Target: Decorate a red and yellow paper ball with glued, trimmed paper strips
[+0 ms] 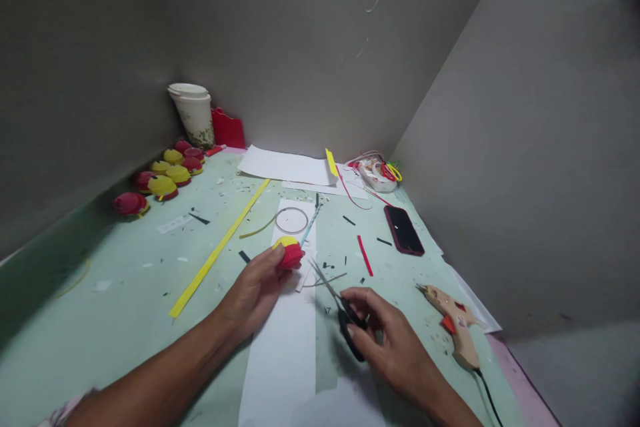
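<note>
My left hand [263, 279] pinches a small round red-and-yellow craft piece [291, 255] above a white paper strip [280, 347]. In my right hand [383, 330] is a pair of black-handled scissors [354, 331], the fingers at its handles. The blades point up and left toward the red side of the piece, close to it; whether they touch I cannot tell. Just behind the piece lie a thin blue striped stick [311, 224] and a ring [292, 220] on the paper. Scraps of dark paper and a narrow red strip [365, 255] lie near the scissors.
Several similar red and yellow pieces [163, 187] stand at the left by a paper cup [193, 115]. A long yellow strip [220, 247] crosses the table. On the right are a phone [404, 230] and a corded glue gun [453, 321]. Grey walls [300, 47] enclose the table.
</note>
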### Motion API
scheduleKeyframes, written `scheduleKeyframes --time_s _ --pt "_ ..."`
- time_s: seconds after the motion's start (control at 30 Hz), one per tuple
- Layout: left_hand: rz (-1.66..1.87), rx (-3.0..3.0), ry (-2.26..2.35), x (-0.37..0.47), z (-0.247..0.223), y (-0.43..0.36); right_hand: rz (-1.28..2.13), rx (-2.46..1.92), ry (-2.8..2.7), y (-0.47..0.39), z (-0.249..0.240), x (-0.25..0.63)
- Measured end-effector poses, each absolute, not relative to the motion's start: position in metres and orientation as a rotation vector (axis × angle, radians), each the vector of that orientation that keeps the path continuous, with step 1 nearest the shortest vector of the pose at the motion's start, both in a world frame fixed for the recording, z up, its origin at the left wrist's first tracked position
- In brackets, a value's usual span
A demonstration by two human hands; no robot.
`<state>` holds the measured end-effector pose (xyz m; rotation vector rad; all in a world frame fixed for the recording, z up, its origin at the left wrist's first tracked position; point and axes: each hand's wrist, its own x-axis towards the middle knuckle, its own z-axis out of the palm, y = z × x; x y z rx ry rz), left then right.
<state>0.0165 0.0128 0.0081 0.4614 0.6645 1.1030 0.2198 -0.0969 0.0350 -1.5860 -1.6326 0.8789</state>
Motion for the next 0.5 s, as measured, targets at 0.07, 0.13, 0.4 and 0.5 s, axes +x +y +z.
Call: scheduleKeyframes --time_s 0.07,0.13,0.4,0.5 --pt "1.117 0.462 0.658 0.017 0.008 0.013 0.984 -1.561 -1.612 -0.099 0.034 0.218" --pt "1.123 0.459 0.654 0.017 0.009 0.012 1.075 -1.513 -1.574 -0.101 0.031 0.217" --pt "1.104 0.496 0.616 0.016 0.01 0.009 1.562 -1.259 -1.279 -0.098 0.029 0.209" --pt "1.085 0.507 0.586 0.017 0.011 0.007 1.619 -1.218 -1.247 -0.098 0.035 0.207"
